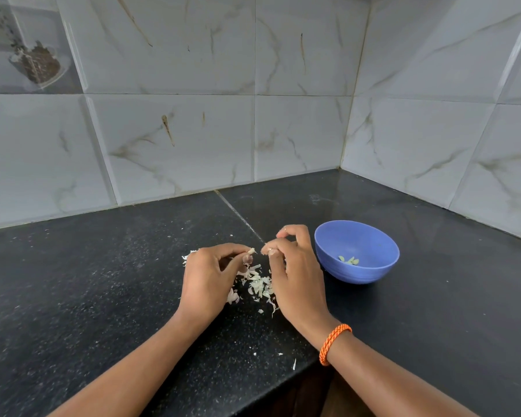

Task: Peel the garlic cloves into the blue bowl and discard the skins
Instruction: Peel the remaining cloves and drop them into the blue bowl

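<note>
My left hand (206, 273) pinches a garlic clove (250, 252) with papery skin at its fingertips, just above the counter. My right hand (295, 275) is a short gap to the right, its thumb and fingers pinched on a small pale bit (270, 251), skin or clove I cannot tell. Below and between both hands lies a pile of white garlic skins (257, 285) on the black counter. The blue bowl (370, 236) stands right of my right hand and holds a few peeled cloves (349, 260).
The black speckled counter (103, 281) runs into a tiled corner at the back right. Its front edge (295, 377) cuts in near my right wrist. Small skin flakes (280, 354) lie near that edge. An orange bracelet (333, 343) circles my right wrist.
</note>
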### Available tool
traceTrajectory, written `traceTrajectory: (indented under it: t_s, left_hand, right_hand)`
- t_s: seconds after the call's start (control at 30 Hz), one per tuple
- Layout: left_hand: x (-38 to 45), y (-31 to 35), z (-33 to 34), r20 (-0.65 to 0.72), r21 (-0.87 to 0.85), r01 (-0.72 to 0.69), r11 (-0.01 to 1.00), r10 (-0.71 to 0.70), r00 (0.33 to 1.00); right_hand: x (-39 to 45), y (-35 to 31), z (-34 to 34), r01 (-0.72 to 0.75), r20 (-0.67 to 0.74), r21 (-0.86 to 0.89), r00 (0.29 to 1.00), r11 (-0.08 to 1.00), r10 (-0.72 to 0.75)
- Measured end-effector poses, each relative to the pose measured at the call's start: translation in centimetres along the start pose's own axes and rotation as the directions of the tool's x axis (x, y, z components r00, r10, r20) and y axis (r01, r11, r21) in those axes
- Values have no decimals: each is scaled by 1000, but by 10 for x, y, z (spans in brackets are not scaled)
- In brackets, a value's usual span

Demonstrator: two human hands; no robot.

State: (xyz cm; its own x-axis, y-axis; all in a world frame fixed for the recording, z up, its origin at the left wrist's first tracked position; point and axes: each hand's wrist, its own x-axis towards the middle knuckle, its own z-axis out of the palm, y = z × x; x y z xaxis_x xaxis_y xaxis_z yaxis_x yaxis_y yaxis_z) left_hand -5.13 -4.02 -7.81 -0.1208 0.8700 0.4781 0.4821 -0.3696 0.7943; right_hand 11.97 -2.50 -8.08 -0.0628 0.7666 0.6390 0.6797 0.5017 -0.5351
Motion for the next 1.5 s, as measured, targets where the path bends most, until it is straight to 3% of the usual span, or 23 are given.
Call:
traceTrajectory:
  t_s: [0.33, 0.93, 1.2, 1.33, 1.5]
  left_hand:
    - [-4, 4, -1, -20, -64, 16, 998, -17, 1000]
    - [-7, 4, 1, -99, 273, -110, 956, 141, 985]
    - [-11, 8, 4, -93, 362, -193, 912, 242, 966]
    - [-11, 8, 7, -73, 317, -210, 925, 245, 967]
    - [-9, 9, 7, -20, -17, -62, 998, 61, 998]
  right_hand:
    - [7, 9, 1, -41, 39, 220, 999, 975, 33]
    - [6, 0, -5, -119, 101, 466, 992, 877, 81]
    - [6, 2, -3, -126, 53, 451, 992, 884, 114]
    - [6, 3, -2, -115, 31, 455, 993, 883, 114]
    - [6, 4, 0, -89, 29, 470, 996, 878, 85]
